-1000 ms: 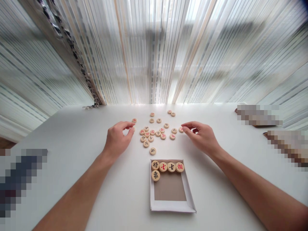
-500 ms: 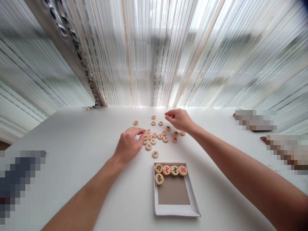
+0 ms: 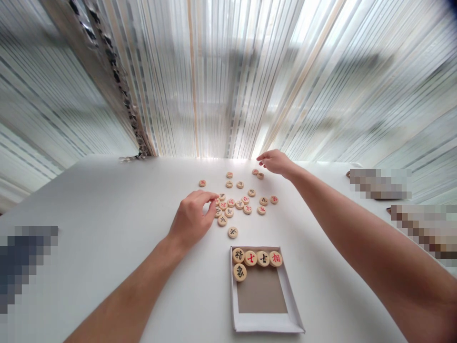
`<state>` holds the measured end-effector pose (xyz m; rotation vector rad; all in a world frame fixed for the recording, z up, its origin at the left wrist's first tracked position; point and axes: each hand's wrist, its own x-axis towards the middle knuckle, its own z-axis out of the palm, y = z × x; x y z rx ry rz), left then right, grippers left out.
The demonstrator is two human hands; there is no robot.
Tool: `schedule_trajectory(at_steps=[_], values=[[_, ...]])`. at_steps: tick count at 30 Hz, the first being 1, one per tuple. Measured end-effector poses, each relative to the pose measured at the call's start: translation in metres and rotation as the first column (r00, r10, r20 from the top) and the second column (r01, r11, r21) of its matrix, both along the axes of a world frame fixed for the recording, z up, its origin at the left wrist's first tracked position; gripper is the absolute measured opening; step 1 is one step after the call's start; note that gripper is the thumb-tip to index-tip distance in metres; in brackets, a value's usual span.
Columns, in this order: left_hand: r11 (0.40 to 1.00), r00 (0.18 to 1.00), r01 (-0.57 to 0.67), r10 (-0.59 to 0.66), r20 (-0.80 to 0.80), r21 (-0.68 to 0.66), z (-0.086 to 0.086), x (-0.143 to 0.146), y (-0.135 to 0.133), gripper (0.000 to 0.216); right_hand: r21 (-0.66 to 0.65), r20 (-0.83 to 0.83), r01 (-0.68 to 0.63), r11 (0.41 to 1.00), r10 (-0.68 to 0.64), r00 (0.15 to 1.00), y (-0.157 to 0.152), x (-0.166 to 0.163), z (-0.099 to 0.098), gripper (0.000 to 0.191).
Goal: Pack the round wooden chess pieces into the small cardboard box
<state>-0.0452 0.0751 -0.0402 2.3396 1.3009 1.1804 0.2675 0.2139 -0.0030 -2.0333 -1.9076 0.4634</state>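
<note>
Several round wooden chess pieces (image 3: 240, 204) with red or black characters lie scattered on the white table (image 3: 107, 228). My left hand (image 3: 193, 218) rests at the left edge of the cluster, fingers curled, thumb and forefinger pinched at a piece there. My right hand (image 3: 276, 163) reaches far across, fingers drawn together over two pieces (image 3: 257, 173) at the back; whether it holds one is unclear. A shallow white box (image 3: 266, 322) with a brown floor lies near me, holding several pieces (image 3: 256, 258) along its far end.
Striped sheer curtains (image 3: 228, 81) hang behind the table's far edge. Blurred-out objects sit at the right edge (image 3: 380, 183) and at the left (image 3: 24, 257) of the table.
My right hand has swung from the right side of the cluster to the far pieces at the back. My left hand has moved right, onto the left edge of the cluster.
</note>
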Motion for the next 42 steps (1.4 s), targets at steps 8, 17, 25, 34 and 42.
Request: schedule_trajectory(at_steps=[8,17,25,34,42], values=[[1.000,1.000,0.003,-0.003,0.005,-0.008,0.001,0.001,-0.001,0.021,-0.083,0.066,-0.104,0.991,0.109,0.992,-0.006,-0.002,-0.010,0.035],[0.999,0.999,0.007,-0.004,0.044,-0.047,0.004,0.001,-0.002,0.021,0.110,0.118,-0.208,0.972,0.195,0.974,-0.019,-0.020,-0.014,0.035],[0.978,0.978,0.058,-0.016,0.207,-0.200,0.014,0.014,-0.022,0.022,0.398,-0.128,-0.212,0.893,0.283,0.951,-0.126,-0.045,0.008,0.023],[0.608,0.683,0.617,-0.098,0.724,-0.500,0.026,0.035,-0.054,0.028,0.744,-0.198,-0.190,0.640,0.483,0.853,-0.210,-0.076,-0.010,0.014],[0.549,0.697,0.627,-0.079,0.713,-0.553,0.028,0.036,-0.060,0.023,0.473,-0.668,-0.062,0.879,0.404,0.625,-0.229,-0.076,-0.019,0.016]])
